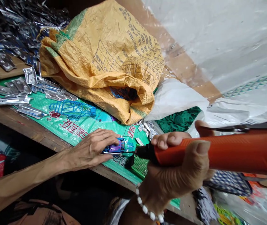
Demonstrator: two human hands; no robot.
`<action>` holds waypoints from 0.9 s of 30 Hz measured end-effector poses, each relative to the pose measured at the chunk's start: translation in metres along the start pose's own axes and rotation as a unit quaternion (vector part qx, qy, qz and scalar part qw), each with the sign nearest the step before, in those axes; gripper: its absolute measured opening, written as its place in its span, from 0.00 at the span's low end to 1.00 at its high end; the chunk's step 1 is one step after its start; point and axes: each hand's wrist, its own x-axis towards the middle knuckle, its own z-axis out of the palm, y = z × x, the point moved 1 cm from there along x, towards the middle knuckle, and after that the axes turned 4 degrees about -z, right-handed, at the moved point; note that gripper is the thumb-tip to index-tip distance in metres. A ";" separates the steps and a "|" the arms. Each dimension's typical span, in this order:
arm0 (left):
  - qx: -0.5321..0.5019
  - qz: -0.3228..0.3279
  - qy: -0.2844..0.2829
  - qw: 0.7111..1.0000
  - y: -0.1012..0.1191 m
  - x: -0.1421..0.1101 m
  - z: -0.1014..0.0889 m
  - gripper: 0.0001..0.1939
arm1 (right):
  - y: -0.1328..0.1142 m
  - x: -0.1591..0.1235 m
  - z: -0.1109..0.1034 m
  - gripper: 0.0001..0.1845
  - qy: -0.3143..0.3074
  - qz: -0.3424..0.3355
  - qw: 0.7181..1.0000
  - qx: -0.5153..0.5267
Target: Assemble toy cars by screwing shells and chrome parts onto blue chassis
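My left hand (98, 145) is closed around a small toy car (117, 147) with a purple, blue and teal body, resting low over the green sheet. My right hand (178, 159) grips an orange electric screwdriver (227, 150) lying almost level. Its dark tip meets the teal end of the car, though the exact contact point is too small to make out. Just below that tip sits a green mesh basket (139, 165), partly hidden by my right hand. A blue plastic frame (72, 108) lies flat on the sheet to the upper left.
A yellow woven sack (114, 56) stands behind my hands, its mouth gaping. Shiny metal-coloured parts (18, 34) are heaped at the upper left. A white bag (180, 97) holds dark green pieces (180, 120). The table's wooden edge (37, 134) runs along the near side.
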 end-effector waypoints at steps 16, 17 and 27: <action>0.009 0.007 0.005 1.000 -0.002 0.005 0.000 0.13 | 0.001 -0.016 0.022 0.12 0.000 0.005 0.999 0.053; 0.012 0.009 0.007 1.000 -0.002 0.005 0.000 0.13 | 0.001 -0.017 0.022 0.12 -0.003 0.001 0.999 0.050; 0.022 0.024 0.026 0.999 -0.002 0.004 0.005 0.15 | 0.002 -0.017 0.023 0.11 -0.010 -0.025 0.999 0.033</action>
